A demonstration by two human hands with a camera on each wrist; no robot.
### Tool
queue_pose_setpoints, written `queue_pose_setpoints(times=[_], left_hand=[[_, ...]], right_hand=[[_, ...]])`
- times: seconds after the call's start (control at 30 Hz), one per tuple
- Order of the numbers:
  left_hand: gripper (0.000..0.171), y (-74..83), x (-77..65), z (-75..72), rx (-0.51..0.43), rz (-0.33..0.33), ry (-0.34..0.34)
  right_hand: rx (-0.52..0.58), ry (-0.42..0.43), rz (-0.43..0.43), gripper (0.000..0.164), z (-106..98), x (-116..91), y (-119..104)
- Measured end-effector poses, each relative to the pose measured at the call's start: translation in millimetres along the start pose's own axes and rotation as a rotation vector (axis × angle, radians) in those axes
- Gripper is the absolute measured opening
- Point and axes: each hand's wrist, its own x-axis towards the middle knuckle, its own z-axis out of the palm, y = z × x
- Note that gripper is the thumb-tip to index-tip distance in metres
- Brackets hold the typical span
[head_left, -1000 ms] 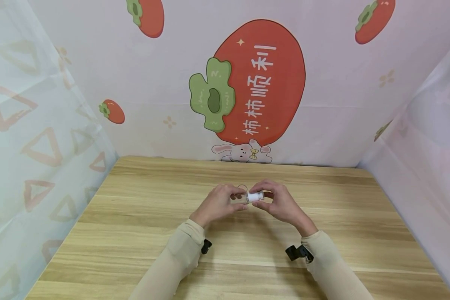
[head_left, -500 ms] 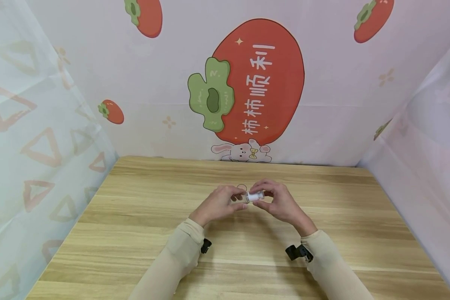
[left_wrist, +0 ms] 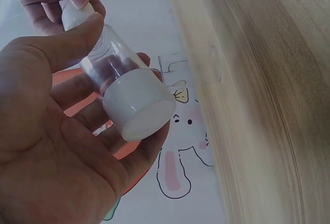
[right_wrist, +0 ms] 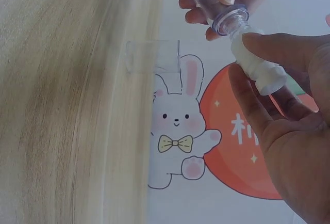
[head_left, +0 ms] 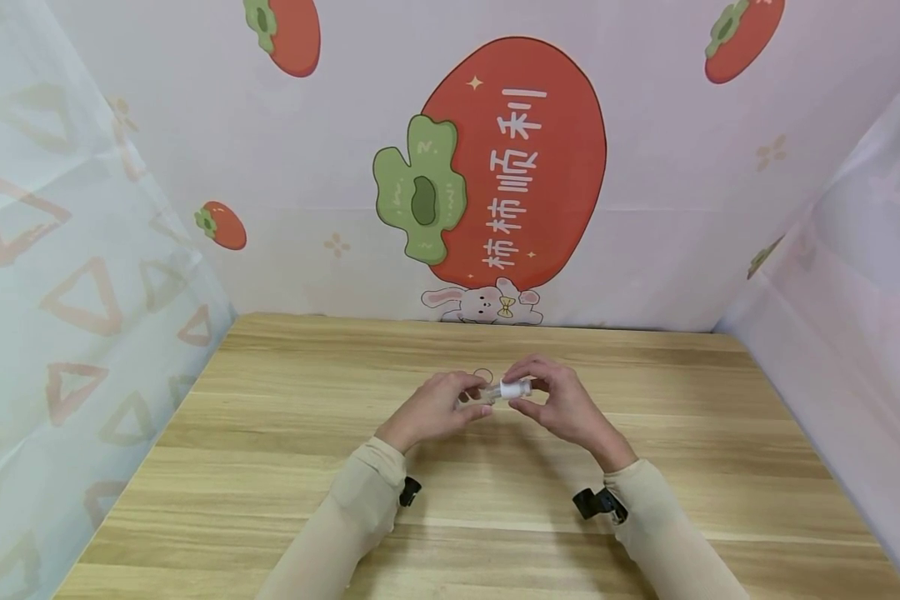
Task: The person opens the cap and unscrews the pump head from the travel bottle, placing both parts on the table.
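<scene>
A small clear pump bottle (left_wrist: 121,53) with a white base (left_wrist: 140,102) lies nearly level above the table. My left hand (head_left: 437,408) holds its body between thumb and fingers. At the other end, my right hand (head_left: 564,404) pinches the white pump head (right_wrist: 258,64) between thumb and fingertips. Clear threads of the neck (right_wrist: 237,21) show between the white head and the bottle's rim in the right wrist view. Whether the head is fully off the threads I cannot tell. Fingers hide parts of the bottle.
A clear cylindrical cap (right_wrist: 154,56) lies on the wooden table (head_left: 307,517) just beyond the hands; only its round outline shows in the head view. A printed cloth backdrop (head_left: 660,250) rises behind the table, with cloth at both sides.
The right hand has shifted slightly right with the white pump head, and a longer clear stretch now shows between it and the left hand. The left hand stays nearly in place.
</scene>
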Motion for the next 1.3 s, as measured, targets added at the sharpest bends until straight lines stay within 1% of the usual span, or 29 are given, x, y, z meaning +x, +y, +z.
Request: queue_pose_setpoints(times=[0.33, 0.67, 0.8, 1.03, 1.3], left_hand=[[0.034, -2.2, -3.1, -1.9, 0.013, -0.037, 0.045], [0.035, -4.4, -9.7, -5.7, -0.005, -0.066, 0.086], [0.035, -6.4, -10.7, -6.0, -0.008, -0.063, 0.094], [0.034, -9.0, -12.5, -6.2, -0.017, -0.048, 0.107], [0.033, -9.5, -14.4, -7.3, -0.001, -0.03, 0.122]], right_hand=[[-0.024, 0.058, 0.063, 0.033, -3, 0, 5], [-0.036, 0.108, 0.194, 0.035, -4, 2, 17], [-0.034, 0.123, 0.219, 0.034, -2, 4, 23], [-0.079, 0.099, 0.286, 0.032, 2, 7, 37], [-0.146, 0.059, 0.357, 0.029, 4, 10, 47]])
